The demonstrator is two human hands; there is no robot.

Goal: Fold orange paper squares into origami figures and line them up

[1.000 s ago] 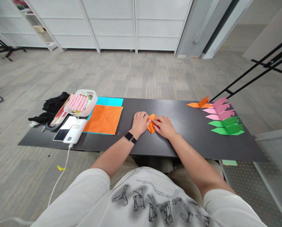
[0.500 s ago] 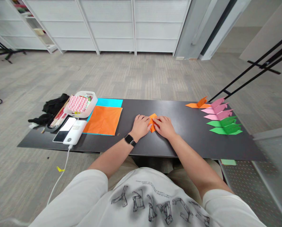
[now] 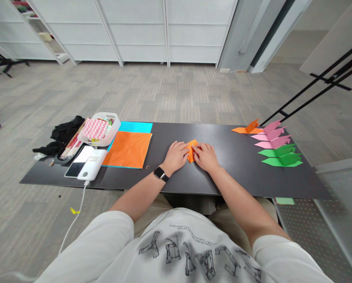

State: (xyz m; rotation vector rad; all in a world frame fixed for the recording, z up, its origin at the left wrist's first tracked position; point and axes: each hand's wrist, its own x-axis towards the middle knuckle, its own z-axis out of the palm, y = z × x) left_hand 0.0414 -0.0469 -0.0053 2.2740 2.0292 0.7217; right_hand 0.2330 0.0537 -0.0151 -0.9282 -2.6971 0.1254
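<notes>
A small folded piece of orange paper (image 3: 191, 154) lies on the dark table between my two hands. Flat on the table to its left, my left hand (image 3: 178, 156) has its fingers stretched out, the tips touching the paper's left edge. From the other side my right hand (image 3: 206, 157) grips the paper's right edge with bent fingers; its thumb and fingertips are partly hidden. Part of the paper is covered by the fingers.
Orange sheets (image 3: 128, 150) lie over blue sheets (image 3: 137, 127) on the left. Beyond them are a white basket (image 3: 113, 129), a power bank (image 3: 92, 165), a phone (image 3: 75, 167) and black cloth (image 3: 68, 129). Folded paper birds in orange, pink and green (image 3: 282, 160) line the right end.
The orange paper has turned slightly between my hands, its top corner now further right. My right hand has shifted slightly to the right; my left hand has barely moved.
</notes>
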